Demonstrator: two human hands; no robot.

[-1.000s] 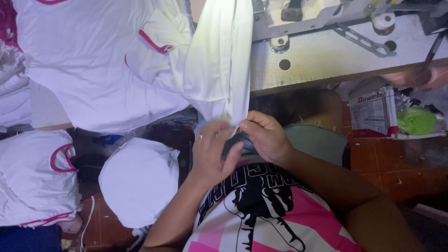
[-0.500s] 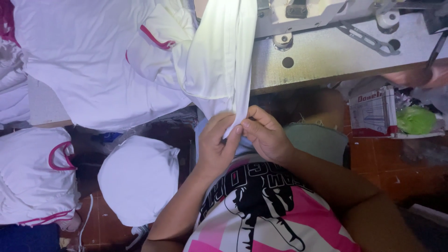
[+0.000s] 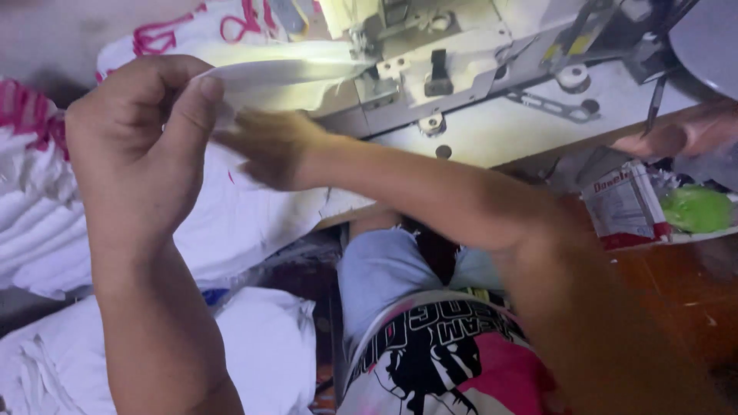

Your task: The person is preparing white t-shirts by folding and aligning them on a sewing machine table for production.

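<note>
You sit at a pale grey sewing machine on a light work table, with white garments trimmed in pink heaped at left and a red-brown floor at right. Your left hand pinches a strip of white fabric between thumb and forefinger, stretched toward the machine. Your right hand is blurred beneath the strip; its finger state is not discernible. A green object by a printed packet stays unclear.
</note>
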